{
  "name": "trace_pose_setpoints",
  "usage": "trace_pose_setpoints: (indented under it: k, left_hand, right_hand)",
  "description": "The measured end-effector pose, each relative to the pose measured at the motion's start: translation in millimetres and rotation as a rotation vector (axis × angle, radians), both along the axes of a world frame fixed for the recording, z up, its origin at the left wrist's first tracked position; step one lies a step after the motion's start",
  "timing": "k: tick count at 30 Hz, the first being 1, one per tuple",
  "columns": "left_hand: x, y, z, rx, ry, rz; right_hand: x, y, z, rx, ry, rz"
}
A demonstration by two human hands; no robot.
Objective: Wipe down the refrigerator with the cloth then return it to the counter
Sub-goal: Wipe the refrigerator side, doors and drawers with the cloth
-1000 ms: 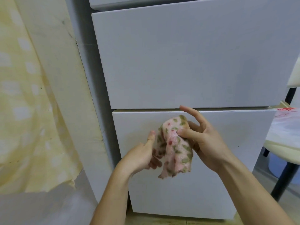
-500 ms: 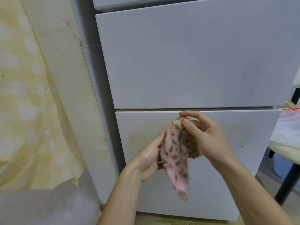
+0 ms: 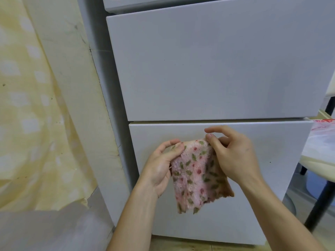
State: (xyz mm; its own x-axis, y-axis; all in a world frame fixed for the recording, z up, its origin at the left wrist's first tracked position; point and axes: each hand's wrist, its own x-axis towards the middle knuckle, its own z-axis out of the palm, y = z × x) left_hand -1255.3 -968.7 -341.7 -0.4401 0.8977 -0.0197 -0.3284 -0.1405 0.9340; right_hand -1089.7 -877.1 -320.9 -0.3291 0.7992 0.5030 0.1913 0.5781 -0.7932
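Observation:
A white refrigerator (image 3: pixel 208 66) fills the middle of the view, with a large middle door above a lower drawer front (image 3: pixel 282 151). In front of the lower drawer I hold a pink fuzzy cloth (image 3: pixel 197 174) with red and green spots, spread flat and hanging down. My left hand (image 3: pixel 161 163) pinches its upper left corner between thumb and fingers. My right hand (image 3: pixel 233 153) pinches the upper right corner, index finger lifted above it. The cloth hangs a little clear of the drawer front.
A yellow patterned curtain (image 3: pixel 32 109) hangs at the left over a cream wall (image 3: pixel 72 69). At the right edge stands a table (image 3: pixel 315 160) with a plastic bag (image 3: pixel 322 134) on it and black legs (image 3: pixel 319 201). The floor shows below the refrigerator.
The cloth was bunched up between both hands; now my hands have moved apart and pulled it open into a flat sheet held by its top corners.

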Motion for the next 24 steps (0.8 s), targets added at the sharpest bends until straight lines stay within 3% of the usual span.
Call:
trace_pose_setpoints:
  k: [4,6,9,12,15,17,20,22,24]
  left_hand:
    - [-4,-10,8,0.013,0.077,-0.009]
    - [-9,-17,11,0.021,0.154,-0.06]
    - [-12,-24,13,-0.054,0.515,0.068]
    - [-9,-24,14,-0.188,0.92,0.313]
    - [-10,-18,8,-0.201,1.102,0.411]
    - [-6,-13,2,-0.161,1.087,0.52]
    - [11,-4,-2,-0.069,1.059,0.719]
    - [27,-3,8,-0.075,0.883,0.489]
    - [35,-3,15,0.005,0.426,0.099]
  right_hand:
    - [2,5,2,-0.322,0.23,0.271]
    - [6,6,5,-0.379,0.208,0.388]
    - [7,9,6,-0.261,0.061,0.282]
    - [3,8,2,0.03,-0.187,0.054]
    - [1,8,1,0.102,-0.324,0.092]
    - [-1,8,-1,-0.025,-0.303,0.152]
    - [-11,-1,-2,-0.259,0.02,0.211]
    - [-17,-10,2,-0.357,0.188,0.293]
    - [-19,-17,6,-0.444,0.251,0.403]
